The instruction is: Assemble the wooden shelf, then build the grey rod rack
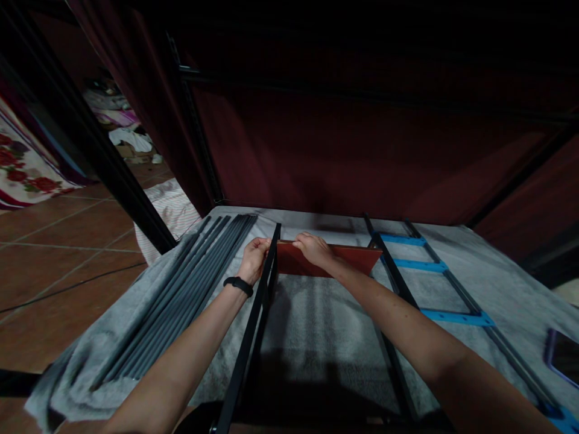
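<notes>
A black frame [246, 349] with two long side rails stands on the grey blanket, and a reddish-brown board [348, 258] spans it near the far end. My left hand [253, 259], with a black band on the wrist, is at the outer side of the left rail. Its fingers are closed against the rail there; whatever lies between the fingertips is hidden. Over the top edge of the board, close to the left rail, my right hand [314, 248] has its fingers curled and grips that edge.
Several thin grey rods [194, 289] lie on the blanket [94, 355] at the left. To the right is a dark ladder-like frame with blue crosspieces [456, 317]. A phone [563, 355] lies at the right edge. Dark red curtain [362, 157] hangs behind, and a black post [113, 175] slants at left.
</notes>
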Demonstrator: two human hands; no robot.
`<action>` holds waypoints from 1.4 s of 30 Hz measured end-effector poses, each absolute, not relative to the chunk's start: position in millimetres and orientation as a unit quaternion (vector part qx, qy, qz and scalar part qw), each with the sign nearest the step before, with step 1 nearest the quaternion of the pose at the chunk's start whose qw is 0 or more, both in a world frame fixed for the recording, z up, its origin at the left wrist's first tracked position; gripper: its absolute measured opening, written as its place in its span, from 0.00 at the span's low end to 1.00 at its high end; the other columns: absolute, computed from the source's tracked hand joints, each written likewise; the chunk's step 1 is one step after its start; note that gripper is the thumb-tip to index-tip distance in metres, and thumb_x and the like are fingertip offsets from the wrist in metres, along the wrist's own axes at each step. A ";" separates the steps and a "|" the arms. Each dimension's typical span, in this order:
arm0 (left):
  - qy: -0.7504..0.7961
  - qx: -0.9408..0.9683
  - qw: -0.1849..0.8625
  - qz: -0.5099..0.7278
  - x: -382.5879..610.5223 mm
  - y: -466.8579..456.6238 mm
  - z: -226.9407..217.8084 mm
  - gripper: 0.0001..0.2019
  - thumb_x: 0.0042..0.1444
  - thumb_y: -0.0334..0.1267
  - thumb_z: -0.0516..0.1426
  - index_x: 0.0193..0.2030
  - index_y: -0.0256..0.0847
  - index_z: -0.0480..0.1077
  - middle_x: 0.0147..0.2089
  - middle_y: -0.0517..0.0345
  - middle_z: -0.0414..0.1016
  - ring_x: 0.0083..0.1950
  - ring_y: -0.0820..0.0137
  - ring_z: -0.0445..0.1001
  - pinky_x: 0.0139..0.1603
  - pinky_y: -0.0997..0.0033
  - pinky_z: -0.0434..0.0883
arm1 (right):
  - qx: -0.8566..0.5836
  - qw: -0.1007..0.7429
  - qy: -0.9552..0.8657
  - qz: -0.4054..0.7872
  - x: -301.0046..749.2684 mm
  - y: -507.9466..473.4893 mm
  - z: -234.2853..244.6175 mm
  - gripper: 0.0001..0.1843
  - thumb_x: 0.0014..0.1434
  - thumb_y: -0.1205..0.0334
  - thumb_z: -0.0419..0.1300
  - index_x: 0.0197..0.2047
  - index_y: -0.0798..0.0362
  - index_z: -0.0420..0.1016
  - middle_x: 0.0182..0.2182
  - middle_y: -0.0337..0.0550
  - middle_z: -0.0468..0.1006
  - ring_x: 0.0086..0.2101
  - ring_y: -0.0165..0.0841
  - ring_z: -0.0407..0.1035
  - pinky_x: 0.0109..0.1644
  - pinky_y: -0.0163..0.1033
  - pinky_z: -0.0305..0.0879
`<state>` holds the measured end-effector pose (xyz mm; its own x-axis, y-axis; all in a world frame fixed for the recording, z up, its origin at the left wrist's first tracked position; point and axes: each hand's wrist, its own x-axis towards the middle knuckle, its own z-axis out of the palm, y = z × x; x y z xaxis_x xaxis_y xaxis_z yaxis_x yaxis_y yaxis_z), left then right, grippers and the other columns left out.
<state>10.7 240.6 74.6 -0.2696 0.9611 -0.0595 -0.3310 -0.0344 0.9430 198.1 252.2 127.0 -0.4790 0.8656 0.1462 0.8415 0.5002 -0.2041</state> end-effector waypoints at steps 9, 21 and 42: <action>0.443 0.307 0.569 0.622 5.6 239.0 73.1 0.19 0.40 0.46 0.68 0.29 0.36 0.67 0.22 0.62 0.69 0.21 0.76 0.67 0.24 0.76 0.64 | -0.491 0.123 -0.861 0.049 198.5 254.0 124.4 0.17 0.70 0.56 0.45 0.45 0.52 0.72 0.45 0.45 0.75 0.45 0.33 0.69 0.46 0.36 0.58; 0.470 0.350 0.523 0.619 6.6 238.4 70.7 0.19 0.42 0.49 0.66 0.31 0.36 0.68 0.22 0.62 0.69 0.21 0.77 0.65 0.23 0.77 0.61 | -0.493 0.141 -0.856 0.061 198.3 254.5 123.7 0.15 0.69 0.57 0.46 0.44 0.52 0.72 0.44 0.45 0.75 0.44 0.33 0.68 0.47 0.36 0.58; 0.431 0.387 0.491 0.650 4.6 241.8 65.6 0.16 0.42 0.41 0.65 0.37 0.37 0.71 0.29 0.60 0.72 0.28 0.76 0.69 0.30 0.77 0.66 | -0.490 0.161 -0.854 0.065 199.1 260.6 115.6 0.14 0.69 0.56 0.48 0.42 0.51 0.72 0.42 0.43 0.75 0.42 0.32 0.68 0.45 0.35 0.58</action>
<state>4.6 241.8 65.6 -0.2171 0.9728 0.0801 -0.3056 -0.1457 0.9409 199.1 260.6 115.6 -0.4688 0.8579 0.2104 0.8159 0.5118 -0.2692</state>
